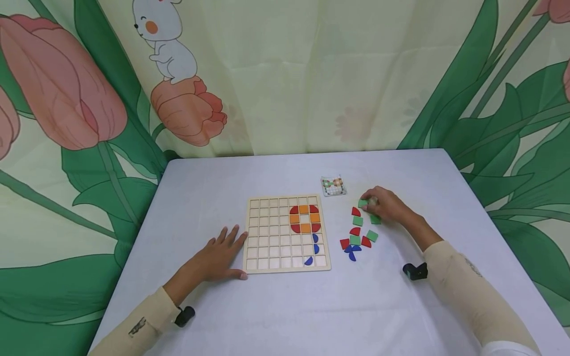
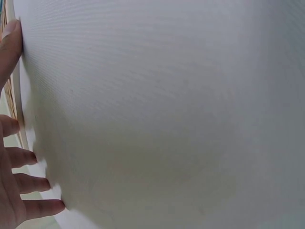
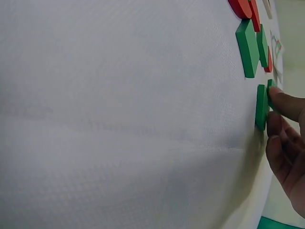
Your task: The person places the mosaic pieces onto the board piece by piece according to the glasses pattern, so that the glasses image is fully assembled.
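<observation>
My left hand (image 1: 222, 255) rests at the left edge of a wooden grid board (image 1: 267, 267), fingers spread and thumb at the lower left corner. In the left wrist view its fingertips (image 2: 45, 206) touch the white cloth and the board's side. On the board, red rounded pieces and orange squares (image 1: 305, 228) form a ring, with blue pieces (image 1: 316, 248) below. My right hand (image 1: 386, 203) pinches a green square tile (image 1: 362, 203) between thumb and fingers, low over the table. Another green tile (image 3: 261, 107) lies just beside those fingers.
Loose red, green and blue pieces (image 1: 355, 240) lie right of the board. A small patterned card (image 1: 333, 186) lies beyond the board's upper right corner. Behind the white table (image 1: 285, 311) hangs a printed curtain (image 1: 285, 74).
</observation>
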Action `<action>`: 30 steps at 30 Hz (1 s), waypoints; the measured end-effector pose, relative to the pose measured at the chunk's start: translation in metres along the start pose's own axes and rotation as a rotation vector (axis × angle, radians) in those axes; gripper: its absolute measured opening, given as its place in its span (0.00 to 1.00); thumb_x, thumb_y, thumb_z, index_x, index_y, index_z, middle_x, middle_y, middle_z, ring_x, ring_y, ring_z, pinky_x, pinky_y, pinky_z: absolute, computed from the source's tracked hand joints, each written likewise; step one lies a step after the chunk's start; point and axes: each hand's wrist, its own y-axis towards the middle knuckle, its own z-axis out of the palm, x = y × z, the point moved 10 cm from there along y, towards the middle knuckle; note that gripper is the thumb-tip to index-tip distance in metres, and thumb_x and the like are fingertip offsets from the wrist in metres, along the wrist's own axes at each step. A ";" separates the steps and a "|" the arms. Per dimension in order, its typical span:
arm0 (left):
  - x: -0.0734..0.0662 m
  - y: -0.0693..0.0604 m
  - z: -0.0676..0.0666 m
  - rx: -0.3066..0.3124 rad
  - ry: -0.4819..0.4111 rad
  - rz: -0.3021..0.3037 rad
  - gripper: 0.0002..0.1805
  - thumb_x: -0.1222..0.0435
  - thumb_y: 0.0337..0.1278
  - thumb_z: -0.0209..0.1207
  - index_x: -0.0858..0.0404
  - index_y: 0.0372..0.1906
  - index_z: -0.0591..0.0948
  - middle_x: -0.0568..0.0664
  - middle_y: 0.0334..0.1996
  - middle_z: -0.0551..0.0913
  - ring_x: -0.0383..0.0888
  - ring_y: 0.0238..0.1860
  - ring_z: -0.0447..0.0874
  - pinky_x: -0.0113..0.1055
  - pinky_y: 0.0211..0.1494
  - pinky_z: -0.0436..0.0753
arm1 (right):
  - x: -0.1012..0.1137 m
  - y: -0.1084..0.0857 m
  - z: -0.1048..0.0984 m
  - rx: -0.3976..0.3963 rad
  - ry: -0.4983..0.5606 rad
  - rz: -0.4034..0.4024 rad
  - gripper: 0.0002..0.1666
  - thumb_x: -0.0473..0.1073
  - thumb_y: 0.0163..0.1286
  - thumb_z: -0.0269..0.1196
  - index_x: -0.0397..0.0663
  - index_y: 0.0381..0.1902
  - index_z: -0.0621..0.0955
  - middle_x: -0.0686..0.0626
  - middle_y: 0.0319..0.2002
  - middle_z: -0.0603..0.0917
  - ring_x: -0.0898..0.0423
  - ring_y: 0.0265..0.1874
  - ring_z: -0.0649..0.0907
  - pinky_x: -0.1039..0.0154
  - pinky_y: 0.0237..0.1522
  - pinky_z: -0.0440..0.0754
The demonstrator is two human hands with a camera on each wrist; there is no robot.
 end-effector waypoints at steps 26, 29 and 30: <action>0.000 0.002 0.000 0.016 -0.014 0.002 0.63 0.28 0.46 0.61 0.60 0.80 0.55 0.65 0.79 0.50 0.71 0.77 0.50 0.69 0.67 0.67 | 0.034 -0.010 -0.001 -0.033 0.117 -0.091 0.20 0.40 0.71 0.65 0.45 0.59 0.81 0.40 0.45 0.83 0.50 0.33 0.79 0.64 0.30 0.82; 0.000 0.002 0.001 0.024 -0.016 -0.001 0.63 0.28 0.46 0.62 0.59 0.80 0.54 0.65 0.80 0.50 0.71 0.77 0.49 0.69 0.67 0.67 | 0.043 -0.009 0.003 -0.035 0.146 -0.083 0.21 0.42 0.70 0.66 0.45 0.59 0.81 0.41 0.45 0.83 0.51 0.33 0.80 0.64 0.31 0.83; 0.000 0.002 0.002 0.026 -0.022 -0.003 0.63 0.29 0.46 0.62 0.60 0.80 0.54 0.65 0.79 0.50 0.71 0.77 0.49 0.69 0.67 0.67 | 0.047 -0.009 0.004 -0.037 0.152 -0.084 0.21 0.42 0.70 0.66 0.45 0.59 0.81 0.41 0.45 0.84 0.51 0.33 0.81 0.64 0.32 0.83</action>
